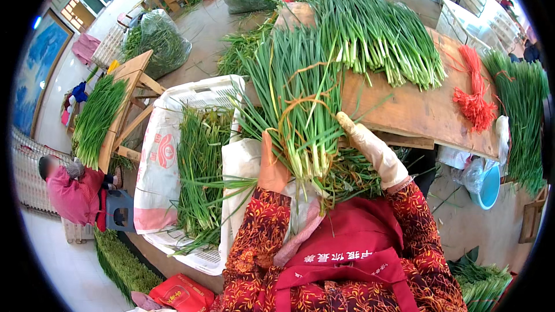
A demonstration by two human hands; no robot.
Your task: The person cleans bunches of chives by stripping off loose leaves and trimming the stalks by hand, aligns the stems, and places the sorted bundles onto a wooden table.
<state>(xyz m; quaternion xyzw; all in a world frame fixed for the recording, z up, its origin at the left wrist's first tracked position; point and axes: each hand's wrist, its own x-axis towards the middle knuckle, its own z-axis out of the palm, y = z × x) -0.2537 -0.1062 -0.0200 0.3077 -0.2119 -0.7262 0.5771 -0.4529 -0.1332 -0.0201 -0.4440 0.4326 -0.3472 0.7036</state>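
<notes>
A thick bunch of green chives (303,108) lies before me with its pale stem ends towards my lap. Yellowed, withered leaves (310,102) cross its top. My bare left hand (274,167) grips the lower left side, thumb up, its fingers hidden under the stalks. On the right, my right hand (375,149) wears a pale glove with a soiled fingertip. Its raised finger reaches the bunch's edge; its other fingers are out of sight. Trimmed leaf waste (355,173) lies beneath, between my hands.
A wooden board table (390,108) bears a large chive pile (377,34) and red ties (472,91). To the left stands a white crate (199,264) of chives. A blue basin (488,186) is at right. A seated person (76,190) works at far left.
</notes>
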